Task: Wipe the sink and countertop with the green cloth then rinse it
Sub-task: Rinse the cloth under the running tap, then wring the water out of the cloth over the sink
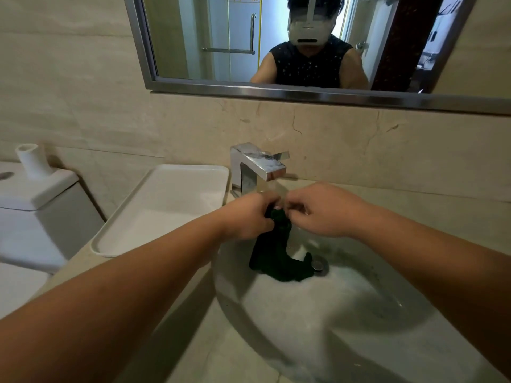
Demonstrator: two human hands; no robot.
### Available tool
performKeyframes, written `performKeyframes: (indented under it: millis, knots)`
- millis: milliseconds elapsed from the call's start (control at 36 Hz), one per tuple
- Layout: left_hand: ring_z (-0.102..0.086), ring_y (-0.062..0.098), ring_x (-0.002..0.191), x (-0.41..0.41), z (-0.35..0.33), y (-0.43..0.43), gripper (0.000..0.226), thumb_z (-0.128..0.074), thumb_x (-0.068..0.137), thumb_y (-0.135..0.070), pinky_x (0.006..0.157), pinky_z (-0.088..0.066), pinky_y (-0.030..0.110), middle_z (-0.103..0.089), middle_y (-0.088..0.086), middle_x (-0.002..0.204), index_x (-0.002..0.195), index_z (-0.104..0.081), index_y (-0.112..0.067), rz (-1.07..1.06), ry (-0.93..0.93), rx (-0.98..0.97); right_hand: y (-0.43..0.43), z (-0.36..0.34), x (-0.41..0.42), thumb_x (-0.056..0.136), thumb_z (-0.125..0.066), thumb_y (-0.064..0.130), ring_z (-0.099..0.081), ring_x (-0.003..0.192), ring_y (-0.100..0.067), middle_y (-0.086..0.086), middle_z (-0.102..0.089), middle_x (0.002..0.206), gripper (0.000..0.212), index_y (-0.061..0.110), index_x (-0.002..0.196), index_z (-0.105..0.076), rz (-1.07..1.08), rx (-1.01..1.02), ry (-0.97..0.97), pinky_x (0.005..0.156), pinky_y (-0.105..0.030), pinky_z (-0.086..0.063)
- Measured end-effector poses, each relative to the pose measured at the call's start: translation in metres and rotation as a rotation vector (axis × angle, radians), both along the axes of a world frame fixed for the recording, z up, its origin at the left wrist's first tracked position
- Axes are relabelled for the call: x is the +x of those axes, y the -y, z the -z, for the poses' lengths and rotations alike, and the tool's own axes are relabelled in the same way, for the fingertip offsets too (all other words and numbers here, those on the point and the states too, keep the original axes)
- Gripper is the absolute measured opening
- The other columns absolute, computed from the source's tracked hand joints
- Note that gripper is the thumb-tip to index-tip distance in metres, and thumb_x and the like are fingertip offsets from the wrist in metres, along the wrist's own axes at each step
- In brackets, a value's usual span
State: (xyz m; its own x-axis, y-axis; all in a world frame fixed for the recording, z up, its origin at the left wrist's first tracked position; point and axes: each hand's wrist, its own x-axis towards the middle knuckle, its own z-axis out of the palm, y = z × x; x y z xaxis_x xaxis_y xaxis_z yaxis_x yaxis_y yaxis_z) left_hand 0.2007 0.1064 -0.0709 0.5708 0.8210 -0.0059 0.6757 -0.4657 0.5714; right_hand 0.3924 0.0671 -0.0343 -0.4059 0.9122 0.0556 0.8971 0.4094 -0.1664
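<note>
Both hands, left hand (250, 217) and right hand (322, 210), pinch the dark green cloth (272, 252) under the square chrome tap (258, 167); I'd say its trailing end could plug the drain (318, 265).

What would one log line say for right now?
step: rinse | left grip: holds green cloth top | right grip: holds green cloth top | green cloth: below tap, lower end in sink beside drain

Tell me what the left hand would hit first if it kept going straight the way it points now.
The left hand points forward and rightward, gripping the top of the green cloth. Straight on, it would probably meet the right hand, which pinches the same bunch close by; depth is unclear.
</note>
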Motion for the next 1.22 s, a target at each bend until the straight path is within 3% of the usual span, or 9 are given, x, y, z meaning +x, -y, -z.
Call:
performKeyframes:
  millis: [139,306,389,472,583,694,861,1000,1222]
  knots:
    - [-0.061,0.027,0.096,-0.002,0.005,-0.008,0.025,-0.06,0.087,0.004,0.084,-0.054,0.044,-0.063,0.007,0.102,0.1,-0.057,-0.017,0.006,0.013,0.014,-0.024,-0.005,0.016,0.096,-0.053,0.026,-0.062,0.074,-0.022,-0.001,-0.067,0.081,0.014,0.021,0.095,-0.066,0.153,0.061,-0.1,0.068,-0.039,-0.053]
    - [-0.071,0.023,0.111,0.0,0.024,-0.02,0.036,-0.069,0.092,-0.017,0.102,-0.058,0.048,-0.074,0.002,0.12,0.128,-0.065,-0.022,-0.224,0.386,-0.216,-0.064,-0.004,0.022,0.097,-0.053,0.013,-0.061,0.121,-0.02,0.003,-0.058,0.147,0.055,0.023,0.152,-0.048,0.382,-0.124,-0.652,0.107,-0.045,-0.051]
    - [-0.075,0.026,0.107,0.001,0.028,-0.022,0.029,-0.067,0.099,-0.012,0.102,-0.058,0.052,-0.078,0.005,0.115,0.126,-0.07,-0.019,-0.28,0.61,-0.374,-0.07,-0.005,0.014,0.094,-0.052,0.001,-0.06,0.103,-0.013,0.01,-0.051,0.155,0.069,0.024,0.158,-0.04,0.341,-0.239,-0.851,0.092,-0.033,-0.051]
    - [-0.072,0.035,0.114,0.004,0.031,-0.023,0.031,-0.064,0.097,-0.011,0.107,-0.053,0.06,-0.078,0.01,0.117,0.125,-0.072,-0.023,-0.293,0.764,-0.481,-0.071,-0.007,0.004,0.094,-0.051,-0.006,-0.06,0.091,-0.013,0.006,-0.056,0.149,0.065,0.02,0.154,-0.047,0.348,-0.299,-0.977,0.083,-0.034,-0.05]
    - [-0.067,0.039,0.124,0.007,0.033,-0.023,0.04,-0.067,0.088,-0.019,0.113,-0.045,0.065,-0.077,0.01,0.124,0.126,-0.073,-0.031,-0.312,0.866,-0.571,-0.069,-0.009,0.003,0.093,-0.053,-0.005,-0.064,0.119,-0.019,0.004,-0.063,0.14,0.057,0.018,0.145,-0.056,0.401,-0.303,-1.078,0.099,-0.039,-0.055]
    - [-0.07,0.037,0.121,0.013,0.034,-0.02,0.039,-0.071,0.088,-0.024,0.112,-0.048,0.062,-0.077,0.012,0.123,0.127,-0.072,-0.022,-0.299,0.893,-0.631,-0.057,-0.01,0.003,0.092,-0.052,-0.008,-0.065,0.122,-0.019,0.002,-0.069,0.131,0.053,0.014,0.139,-0.062,0.366,-0.354,-1.118,0.085,-0.032,-0.053]
    - [-0.071,0.033,0.118,0.023,0.032,0.002,0.023,-0.064,0.1,-0.011,0.105,-0.053,0.048,-0.077,0.017,0.12,0.121,-0.072,-0.011,-0.189,0.874,-0.709,-0.022,-0.01,0.019,0.098,-0.054,-0.001,-0.063,0.124,-0.017,0.003,-0.065,0.139,0.052,0.021,0.145,-0.055,0.288,-0.461,-0.939,0.109,-0.04,-0.051]
    - [-0.075,0.026,0.097,0.033,0.008,0.023,0.015,-0.062,0.101,-0.004,0.081,-0.061,0.034,-0.076,0.019,0.106,0.112,-0.071,-0.006,-0.085,0.885,-0.668,0.022,-0.008,0.04,0.099,-0.068,0.026,-0.071,0.113,-0.018,0.0,-0.077,0.118,0.033,0.03,0.131,-0.063,0.19,-0.694,-0.716,0.099,-0.039,-0.055]
    - [-0.077,0.022,0.095,0.057,-0.024,0.056,0.02,-0.075,0.093,-0.01,0.074,-0.06,0.024,-0.077,0.011,0.103,0.112,-0.069,-0.009,-0.017,0.97,-0.612,0.059,-0.021,0.045,0.098,-0.067,0.022,-0.078,0.093,-0.023,-0.009,-0.081,0.099,0.019,0.021,0.117,-0.071,0.331,-0.4,-0.862,0.077,-0.039,-0.063]
